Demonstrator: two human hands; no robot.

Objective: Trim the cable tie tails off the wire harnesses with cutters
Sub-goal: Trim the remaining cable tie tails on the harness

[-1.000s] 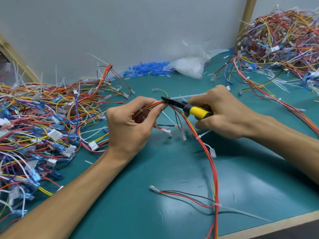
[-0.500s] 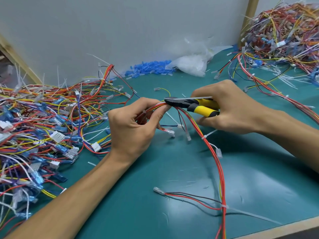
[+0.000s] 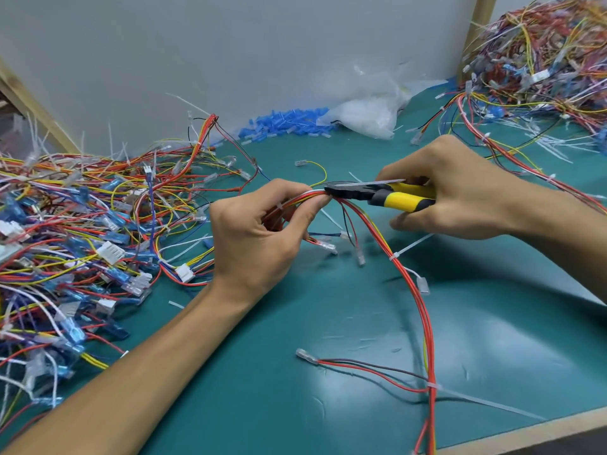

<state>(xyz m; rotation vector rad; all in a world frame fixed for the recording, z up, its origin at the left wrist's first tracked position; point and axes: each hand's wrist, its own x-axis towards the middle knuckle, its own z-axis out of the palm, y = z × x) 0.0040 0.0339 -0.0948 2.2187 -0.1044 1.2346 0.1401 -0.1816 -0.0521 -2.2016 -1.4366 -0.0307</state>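
One harness (image 3: 391,256): left hand (image 3: 256,238) pinches it, right hand (image 3: 460,192) grips cutters (image 3: 400,200) touching it.

- Two hands of mine: left hand (image 3: 256,238), right hand (image 3: 460,195).
- One pair of cutters (image 3: 387,193).
- One harness (image 3: 417,290) in my grasp, with three long tie tails (image 3: 412,246) that I can count.
- Two harness heaps: left heap (image 3: 82,224), right heap (image 3: 542,60).
- One pile of blue sleeves (image 3: 282,124).
- One clear plastic bag (image 3: 364,113).

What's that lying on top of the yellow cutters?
A pale cable tie tail lies along the cutters' top, towards the right hand; where it meets the harness is hidden at the cutter tip.
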